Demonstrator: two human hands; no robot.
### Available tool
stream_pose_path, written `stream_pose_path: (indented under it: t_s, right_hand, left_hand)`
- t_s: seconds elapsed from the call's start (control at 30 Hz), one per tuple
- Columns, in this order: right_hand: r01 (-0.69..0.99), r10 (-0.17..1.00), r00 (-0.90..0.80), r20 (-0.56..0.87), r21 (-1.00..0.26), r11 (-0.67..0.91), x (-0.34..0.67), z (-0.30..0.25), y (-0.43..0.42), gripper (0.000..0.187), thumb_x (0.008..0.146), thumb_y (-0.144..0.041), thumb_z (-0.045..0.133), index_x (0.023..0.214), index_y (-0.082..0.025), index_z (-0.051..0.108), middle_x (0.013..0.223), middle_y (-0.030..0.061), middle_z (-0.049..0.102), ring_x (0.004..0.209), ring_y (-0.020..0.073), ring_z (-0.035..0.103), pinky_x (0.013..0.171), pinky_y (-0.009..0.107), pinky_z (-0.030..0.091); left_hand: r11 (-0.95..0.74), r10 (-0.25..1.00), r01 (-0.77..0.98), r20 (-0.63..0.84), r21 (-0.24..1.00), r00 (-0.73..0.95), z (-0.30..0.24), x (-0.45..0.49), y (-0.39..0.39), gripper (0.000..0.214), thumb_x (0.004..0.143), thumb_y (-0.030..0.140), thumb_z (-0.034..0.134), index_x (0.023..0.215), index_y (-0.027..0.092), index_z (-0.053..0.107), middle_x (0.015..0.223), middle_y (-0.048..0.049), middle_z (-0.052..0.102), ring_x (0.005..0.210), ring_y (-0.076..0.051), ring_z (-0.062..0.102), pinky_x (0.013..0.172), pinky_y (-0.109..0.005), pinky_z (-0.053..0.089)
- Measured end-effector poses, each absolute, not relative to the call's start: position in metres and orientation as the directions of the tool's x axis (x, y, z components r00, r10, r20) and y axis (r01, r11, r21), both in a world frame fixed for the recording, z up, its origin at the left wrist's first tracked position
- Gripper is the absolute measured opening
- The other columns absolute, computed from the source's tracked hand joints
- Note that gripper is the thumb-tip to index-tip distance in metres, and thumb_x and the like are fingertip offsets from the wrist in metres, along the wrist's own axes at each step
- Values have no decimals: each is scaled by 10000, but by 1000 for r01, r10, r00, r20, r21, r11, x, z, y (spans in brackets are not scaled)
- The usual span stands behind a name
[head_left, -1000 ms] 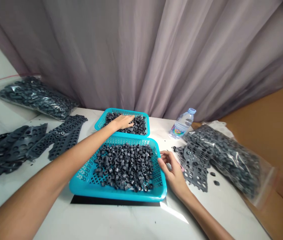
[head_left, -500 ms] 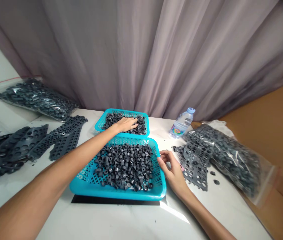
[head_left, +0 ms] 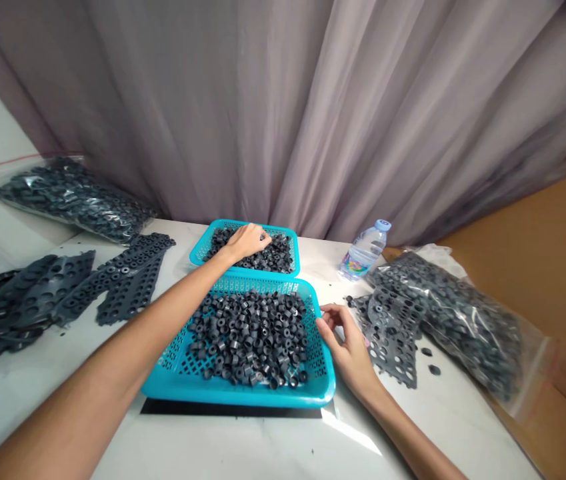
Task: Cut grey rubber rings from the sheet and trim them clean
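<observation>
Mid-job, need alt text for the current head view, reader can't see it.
The curled left hand is over the far basket of black parts; the right hand is at the right rim of the near basket, also holding parts. Bags and perforated sheets lie to both sides, with a bottle at right and a curtain behind.

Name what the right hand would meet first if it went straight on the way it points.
Probably the right rim of the near blue basket; the fingertips look close against it, contact unclear.
</observation>
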State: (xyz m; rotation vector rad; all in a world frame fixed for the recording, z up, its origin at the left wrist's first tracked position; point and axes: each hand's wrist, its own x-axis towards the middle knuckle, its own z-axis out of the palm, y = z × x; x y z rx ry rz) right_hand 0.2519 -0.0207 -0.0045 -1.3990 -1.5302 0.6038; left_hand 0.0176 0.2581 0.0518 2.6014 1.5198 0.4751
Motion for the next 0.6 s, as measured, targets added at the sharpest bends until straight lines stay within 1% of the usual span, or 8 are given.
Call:
stream_pose_path:
  t_s: [0.2, 0.4, 0.6]
  right_hand:
    - [544, 938, 124, 322, -813, 207, 256, -11, -20, 331, 1043, -518, 593, 1199, -227, 620, 1022, 51, 644, 958, 253, 607, 910, 407, 474]
    - [544, 946, 116, 303, -816, 195, 257, -15, -19, 328, 1057, -527, 565, 1201, -236, 608, 998, 43, 637, 957, 257, 605, 905, 407, 475]
    - [535, 941, 116, 319, -818, 211, 254, -12, -20, 303, 1058, -508, 568, 1187, -239, 620, 974, 37, 650, 936, 253, 620, 885, 397, 492]
  left_hand:
    - [-429, 894, 859, 270, 281, 358, 49, 20, 258, 373, 1027, 364, 685, 1345, 175, 645, 1345, -118, 669, 1142, -268, 694, 956, -478, 611]
    - [-462, 882, 832, 264, 307, 392, 51, 22, 255, 336, 1024, 358, 691, 1323, 207, 662, 1340, -107, 673, 1150, -262, 693, 950, -447, 610]
    - [-475, 879, 804, 239, 358, 412, 47, 22, 258, 346, 1032, 363, 679, 1331, 192, 655, 1337, -112, 674, 1129, -258, 697, 945, -456, 614]
